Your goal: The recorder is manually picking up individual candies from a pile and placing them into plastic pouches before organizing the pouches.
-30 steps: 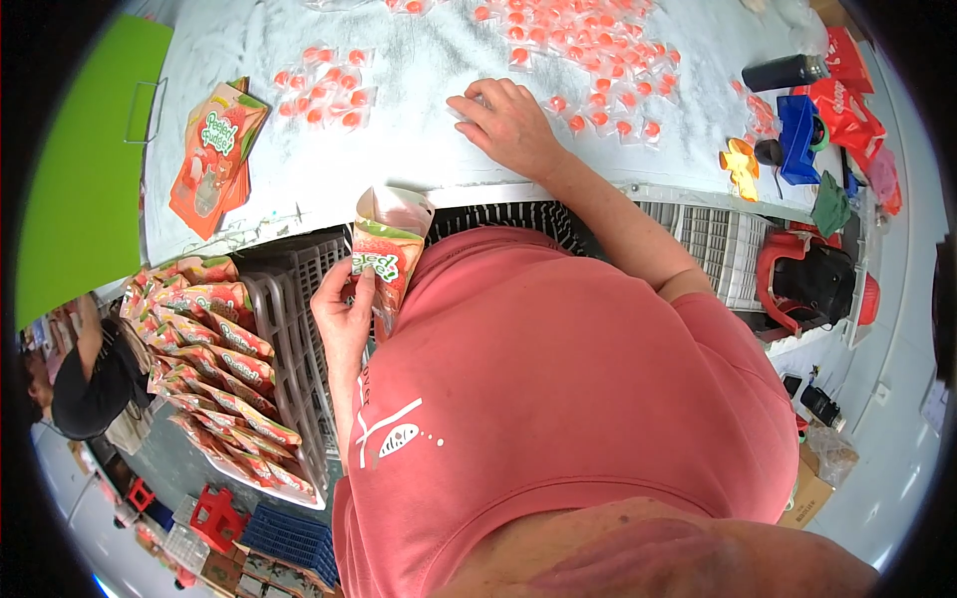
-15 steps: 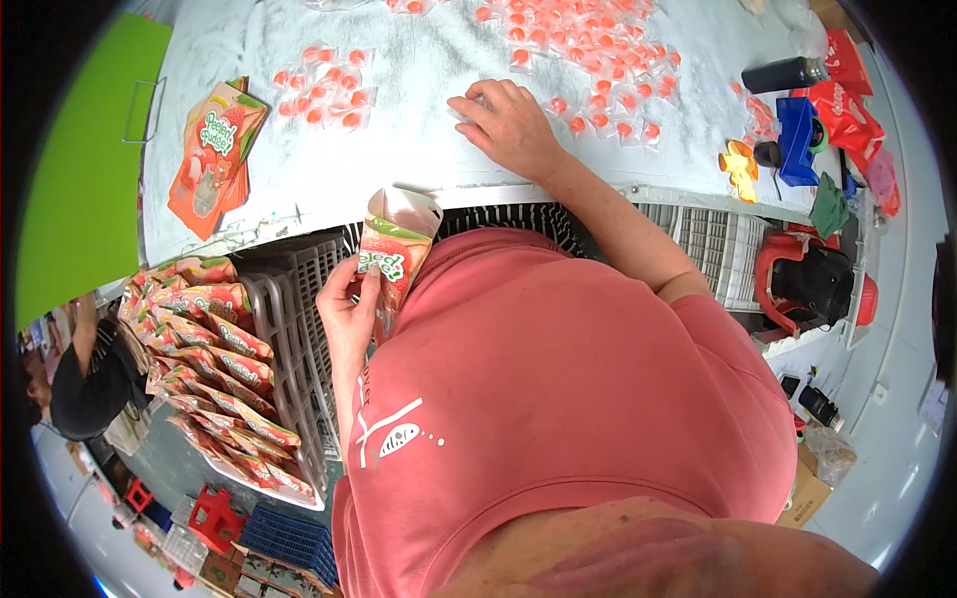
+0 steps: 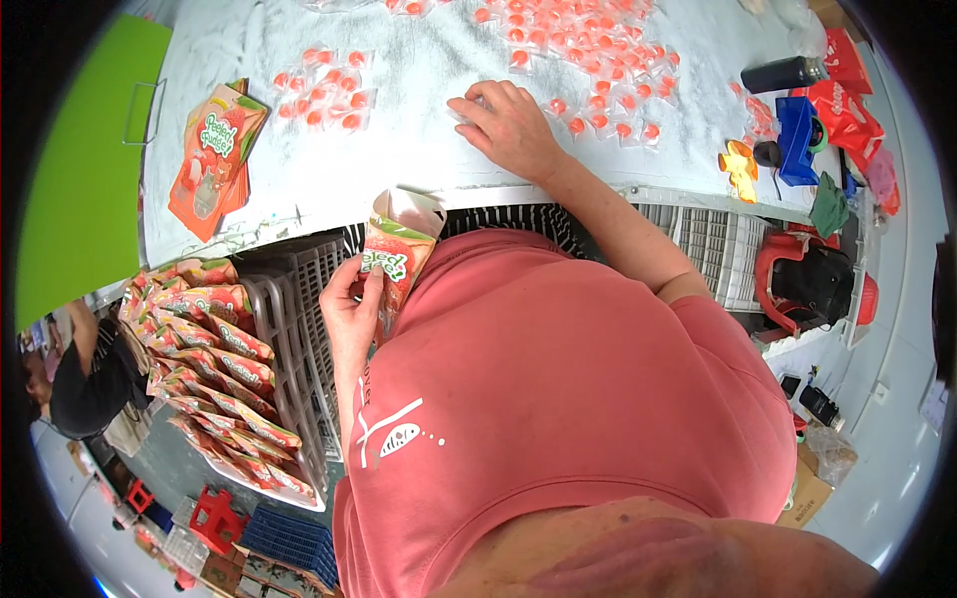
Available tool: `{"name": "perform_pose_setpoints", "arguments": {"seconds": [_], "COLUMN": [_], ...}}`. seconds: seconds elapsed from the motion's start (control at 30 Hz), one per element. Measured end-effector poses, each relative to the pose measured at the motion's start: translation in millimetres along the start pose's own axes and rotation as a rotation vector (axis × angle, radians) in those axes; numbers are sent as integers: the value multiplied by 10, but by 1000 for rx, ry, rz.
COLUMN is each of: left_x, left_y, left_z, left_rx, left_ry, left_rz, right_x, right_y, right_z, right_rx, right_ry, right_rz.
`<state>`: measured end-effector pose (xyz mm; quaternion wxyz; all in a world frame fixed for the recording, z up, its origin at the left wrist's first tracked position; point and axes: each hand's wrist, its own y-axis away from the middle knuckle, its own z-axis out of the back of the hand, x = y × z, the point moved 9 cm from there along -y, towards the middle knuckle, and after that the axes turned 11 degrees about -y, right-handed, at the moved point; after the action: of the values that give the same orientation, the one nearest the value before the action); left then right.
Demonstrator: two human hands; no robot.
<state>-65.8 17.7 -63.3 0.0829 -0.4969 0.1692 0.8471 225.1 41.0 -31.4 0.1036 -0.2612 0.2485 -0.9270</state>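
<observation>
I see the left hand (image 3: 351, 299) just left of the picture's centre, its thumb and fingers closed on the front of a red-and-green printed pouch (image 3: 392, 261). The grip is low on the pouch, I judge to leave its gaping mouth unobstructed. That mouth points toward the top of the frame; the long axis runs nearly upright, its upper end leaning slightly right.

At upper centre I have the right hand (image 3: 512, 128) resting on the tabletop (image 3: 419, 159), fingers curled and thumb close to them; whether a wrapper is between the tips, I cannot tell. It sits beside the large spread of wrapped red candies (image 3: 598, 45), probably to keep them within easy reach. The small group of wrapped candies (image 3: 334, 90) lies apart at upper left, perhaps to keep it distinct. Flat pouches (image 3: 211, 159) are stacked farther left, fanned slightly, seemingly for easy picking.
</observation>
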Motion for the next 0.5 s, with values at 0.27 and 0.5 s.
{"name": "perform_pose_setpoints", "arguments": {"seconds": [0.27, 0.5], "left_x": [58, 51], "left_y": [3, -5], "left_z": [-33, -35], "left_rx": [17, 22], "left_ry": [53, 51], "left_rz": [34, 41], "right_x": [-7, -11], "right_y": [4, 4], "right_z": [-3, -16], "right_rx": [6, 6], "right_ry": [-2, -9], "right_rz": [-2, -3]}}
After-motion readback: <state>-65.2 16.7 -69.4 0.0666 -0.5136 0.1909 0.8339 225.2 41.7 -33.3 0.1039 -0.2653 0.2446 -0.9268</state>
